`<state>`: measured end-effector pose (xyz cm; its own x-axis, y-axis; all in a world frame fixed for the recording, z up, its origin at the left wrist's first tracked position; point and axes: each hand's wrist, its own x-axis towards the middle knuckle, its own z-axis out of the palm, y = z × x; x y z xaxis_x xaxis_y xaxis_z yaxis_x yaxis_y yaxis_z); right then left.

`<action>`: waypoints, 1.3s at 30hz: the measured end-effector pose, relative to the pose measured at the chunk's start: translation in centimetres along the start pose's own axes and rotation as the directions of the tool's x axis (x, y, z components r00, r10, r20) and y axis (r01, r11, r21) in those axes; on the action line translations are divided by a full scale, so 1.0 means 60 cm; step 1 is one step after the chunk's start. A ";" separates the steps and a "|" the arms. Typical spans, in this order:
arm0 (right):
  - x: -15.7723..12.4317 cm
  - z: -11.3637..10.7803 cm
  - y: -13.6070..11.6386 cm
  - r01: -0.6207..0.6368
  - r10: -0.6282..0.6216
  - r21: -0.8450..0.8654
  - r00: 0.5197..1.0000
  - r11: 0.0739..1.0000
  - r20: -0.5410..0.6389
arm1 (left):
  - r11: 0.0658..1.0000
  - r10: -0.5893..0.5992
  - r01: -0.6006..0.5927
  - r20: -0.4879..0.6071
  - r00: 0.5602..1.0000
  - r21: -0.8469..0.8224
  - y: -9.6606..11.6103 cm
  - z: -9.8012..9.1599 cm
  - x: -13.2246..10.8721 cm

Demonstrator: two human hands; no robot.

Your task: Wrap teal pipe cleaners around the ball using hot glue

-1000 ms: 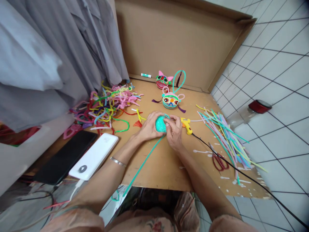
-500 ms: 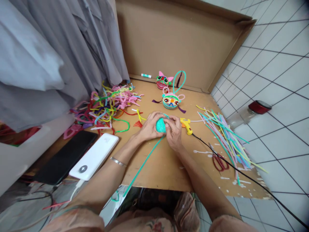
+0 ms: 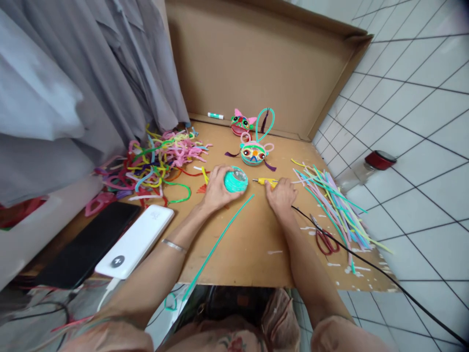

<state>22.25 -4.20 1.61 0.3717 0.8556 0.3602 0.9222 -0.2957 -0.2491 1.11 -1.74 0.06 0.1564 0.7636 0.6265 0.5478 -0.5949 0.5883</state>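
Observation:
My left hand (image 3: 219, 189) is closed round the side of a turquoise ball (image 3: 235, 182) wrapped in fuzzy pipe cleaner, with a greyish uncovered patch on its top. To its right, my right hand (image 3: 283, 196) grips a yellow hot glue gun (image 3: 264, 181), its nozzle pointing left toward the ball and a glue stick at its rear. A long turquoise pipe cleaner (image 3: 222, 238) lies between my arms, running from near the ball down over the table's front edge. Behind the ball sits a finished turquoise animal-face ball (image 3: 252, 154) with pink ears and purple tassels.
A tangle of coloured pipe cleaners (image 3: 161, 161) lies left, with a white power bank (image 3: 135, 241) and a black slab (image 3: 88, 244) in front. Straight pipe cleaners (image 3: 335, 205), red-handled scissors (image 3: 326, 241) and a jar (image 3: 366, 168) are right. The gun's black cord (image 3: 366, 266) crosses there.
My right hand has left the ball and taken hold of the glue gun. The long pipe cleaner's upper end now lies apart from the ball, which my left hand alone holds, its bare top showing.

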 end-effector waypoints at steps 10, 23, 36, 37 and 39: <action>0.014 0.009 0.019 -0.073 0.094 -0.116 0.978 0.991 0.188 | 0.998 -0.051 0.052 -0.048 0.998 0.017 -0.001 0.003 -0.001; 0.017 0.016 0.022 0.189 -0.037 0.314 0.900 0.930 -0.433 | 0.993 -0.121 0.120 -0.053 0.991 -0.011 0.002 0.001 0.002; 0.002 0.015 0.001 0.441 -0.189 0.308 0.779 0.843 -0.598 | 0.997 -0.069 0.068 -0.024 0.997 -0.041 0.007 0.005 -0.001; 0.001 0.013 0.000 0.451 -0.209 0.296 0.778 0.842 -0.592 | 0.997 -0.063 0.061 -0.024 0.998 -0.043 0.007 0.005 -0.001; -0.002 0.009 -0.002 0.455 -0.239 0.273 0.787 0.847 -0.569 | 0.997 -0.059 0.057 -0.026 0.998 -0.049 0.007 0.006 -0.001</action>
<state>22.04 -4.06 1.08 0.1328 0.5022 0.8545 0.9215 0.2550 -0.2931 1.62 -1.95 0.11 0.1026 0.7902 0.6041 0.5151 -0.5618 0.6474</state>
